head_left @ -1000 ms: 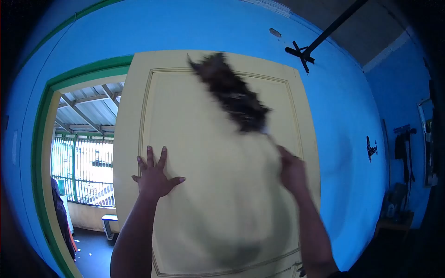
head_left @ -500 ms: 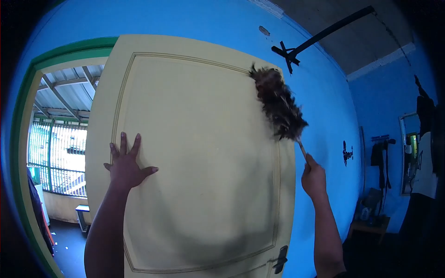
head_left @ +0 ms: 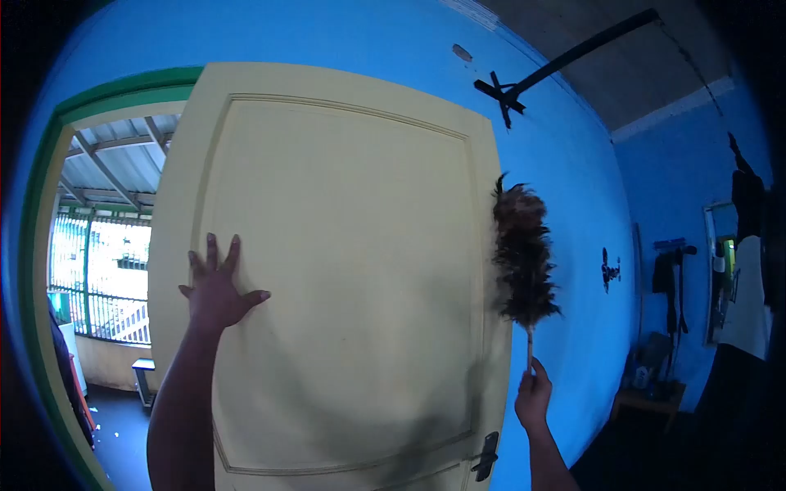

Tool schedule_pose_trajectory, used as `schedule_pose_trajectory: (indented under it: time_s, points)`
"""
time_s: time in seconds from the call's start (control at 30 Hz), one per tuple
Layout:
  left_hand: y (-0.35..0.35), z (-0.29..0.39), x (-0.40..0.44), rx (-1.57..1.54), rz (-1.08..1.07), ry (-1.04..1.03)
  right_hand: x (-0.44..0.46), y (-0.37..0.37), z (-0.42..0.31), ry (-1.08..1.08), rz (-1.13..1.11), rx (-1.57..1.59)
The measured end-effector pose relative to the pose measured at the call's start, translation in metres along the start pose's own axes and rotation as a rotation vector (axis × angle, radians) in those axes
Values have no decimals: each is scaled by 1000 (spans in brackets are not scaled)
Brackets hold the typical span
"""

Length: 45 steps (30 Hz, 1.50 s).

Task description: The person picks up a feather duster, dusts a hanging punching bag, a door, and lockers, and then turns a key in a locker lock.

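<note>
Grips the thin pale handle of a brown-black feather duster with the curled fingers of the right hand. Holds it nearly upright along the right edge of a cream panelled door, before a bright blue wall; lower now than half a second ago, when slanted across the door's upper right corner. Perhaps touches the edge with the feathers, hard to tell from this angle. Keeps the left hand against the door's left side, fingers spread, as before.

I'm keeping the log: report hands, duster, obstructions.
Left hand spread on door. Right hand gripping feather duster, feathers up, by door's edge. Nothing visibly blocking.
</note>
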<state>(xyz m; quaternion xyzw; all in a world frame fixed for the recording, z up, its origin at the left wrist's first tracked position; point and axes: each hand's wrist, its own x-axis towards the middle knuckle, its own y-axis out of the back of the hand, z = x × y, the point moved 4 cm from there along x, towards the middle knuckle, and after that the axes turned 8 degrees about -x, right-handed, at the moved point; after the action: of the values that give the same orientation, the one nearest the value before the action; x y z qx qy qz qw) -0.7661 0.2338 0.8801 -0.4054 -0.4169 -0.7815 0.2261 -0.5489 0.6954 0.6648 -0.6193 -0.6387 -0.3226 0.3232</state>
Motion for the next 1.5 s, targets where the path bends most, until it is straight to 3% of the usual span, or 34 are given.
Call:
schedule_pose_trajectory:
  time_s: [0.1, 0.17, 0.23, 0.27, 0.33, 0.37, 0.43, 0.47, 0.57, 0.63, 0.67, 0.7, 0.77, 0.8, 0.83, 0.97, 1.03, 1.13, 1.17, 1.23, 1.3, 1.37, 1.43, 1.47, 1.5]
  points:
    - [3, 0, -1, -3, -29, -23, 2, -54, -57, 110, -8, 114]
    - [6, -12, -1, -13, -34, -5, -39, -129, -95, 375, -39, 300]
    - [0, -22, 3, -81, -36, -120, -88, -139, -173, 367, -421, 158]
    - [-10, -37, 4, -59, -37, -114, -96, -135, -192, 361, -433, 177]
    - [-3, -58, -8, -64, 96, -290, -102, -136, -232, 451, -504, 281]
    - [5, -70, -21, -21, -55, -81, -95, -145, -241, 455, -517, 313]
    - [-16, -129, -25, -15, -53, -134, -66, -159, -245, 321, -195, 542]
    - [-16, -140, -33, -1, -37, -114, -61, -166, -256, 333, -209, 565]
    - [-16, -144, -50, -4, -59, -130, -70, -183, -279, 317, -320, 523]
    - [-7, -138, -54, -168, -49, -150, -107, -200, -299, 674, -717, -83]
    - [-21, -152, -42, -319, -107, -391, -110, -194, -303, 676, -715, -81]
    - [-11, -135, -43, -109, 76, -1007, -116, -184, -309, 733, -718, -30]
    - [-30, -162, -41, -243, -121, -236, -117, -183, -315, 792, -729, 18]
    - [-11, -141, -54, -141, -63, -150, -105, -182, -316, 722, -610, 70]
    - [-13, -141, -48, -121, -150, -98, -92, -179, -315, 648, -489, 117]
    - [-11, -139, -46, -99, -149, -84, -56, -153, -298, 500, -371, 205]
    - [-9, -146, -47, -133, -174, -53, -83, -138, -269, 709, -452, 117]
    - [-22, -175, -40, -428, -43, -173, -163, -111, -193, 511, -935, -180]
    - [-32, -191, -35, -581, -80, -196, -204, -116, -144, 604, -896, -173]
    - [-32, -217, -42, -728, -129, -222, -236, -70, -136, 462, -1113, -45]
    - [-30, -234, -55, -1077, -328, -151, -254, -69, -112, 479, -980, 80]
    - [-42, -266, -58, -831, -197, -248, -239, -56, -125, 563, -732, 219]
    - [-32, -250, -72, -1603, 110, 66, -203, -60, -169, 592, -560, 282]
    - [-21, -234, -78, -1752, 226, 275, -183, -61, -196, 585, -508, 330]
    - [-23, -234, -80, -1734, 303, 282, -167, -73, -219, 569, -585, 290]
